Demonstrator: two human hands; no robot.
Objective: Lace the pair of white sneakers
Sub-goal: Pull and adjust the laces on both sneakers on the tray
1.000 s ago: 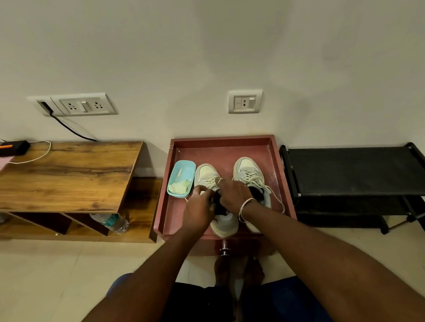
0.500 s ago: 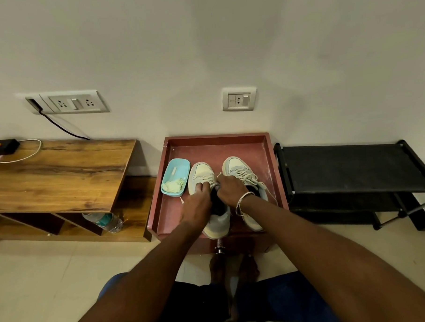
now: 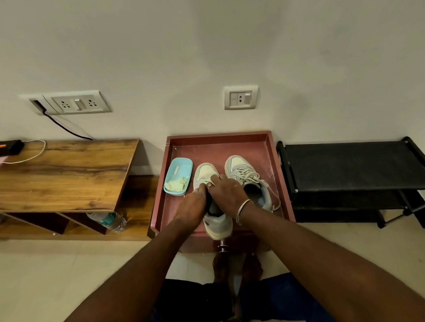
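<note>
Red tray (image 3: 218, 149): blue dish (image 3: 178, 175) at left; left hand (image 3: 191, 208) and right hand (image 3: 228, 193), fingers curled, grip the middle sneaker (image 3: 204, 173) at its lacing area; the laced sneaker (image 3: 247, 177) stands just beside it, at right.

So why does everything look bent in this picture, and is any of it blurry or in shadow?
Head view: the wide-angle lens skews the wooden table and black rack and stretches the forearms; light is soft and even, no glare; the left hand and right hand shade the sneaker under them, so lace detail there is too small and dim to read.
</note>
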